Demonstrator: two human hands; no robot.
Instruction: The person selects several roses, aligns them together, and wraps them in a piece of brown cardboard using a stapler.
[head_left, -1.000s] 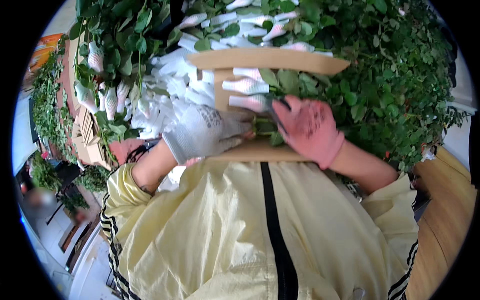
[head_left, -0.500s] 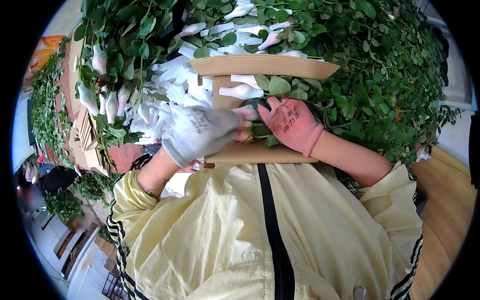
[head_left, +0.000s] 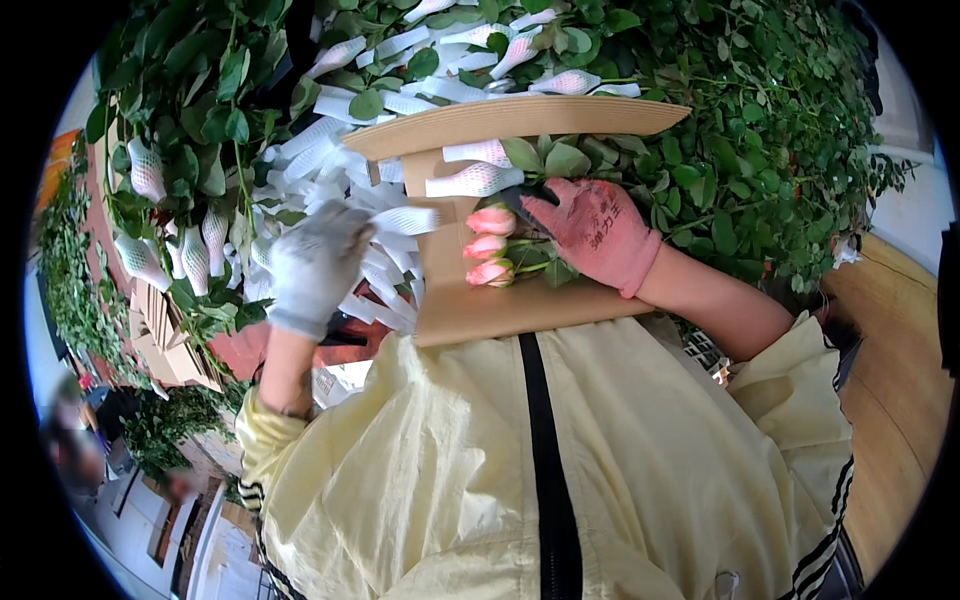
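Leafy stems crowd the work area: a dense green pile (head_left: 770,150) covers the far right, and another leafy bunch (head_left: 170,90) at the far left has buds in netted sleeves (head_left: 146,170) pointing toward the near side. A reddish table (head_left: 240,348) shows at the left, with folded cardboard pieces (head_left: 165,338) near its edge, and a tan, wood-like surface (head_left: 890,400) lies at the right rim. White foam sleeves (head_left: 310,160) are heaped left of centre.

In the middle, just in front of the person's pale yellow jacket (head_left: 440,440), lies a brown cardboard sheet (head_left: 460,315) with a ridged strip (head_left: 530,118) across its far side. On the sheet, three bare pink rosebuds (head_left: 486,246) sit one beside another, heads to the left; just beyond them are two sleeved buds (head_left: 476,180).

The left hand (head_left: 318,265), in a grey glove and blurred, pinches a white netted sleeve (head_left: 405,220) left of the rosebuds. The right hand (head_left: 597,238), in a pink glove, curls over the stems (head_left: 530,267) right of the buds; its fingertips are partly hidden, so how firmly it grasps cannot be told.
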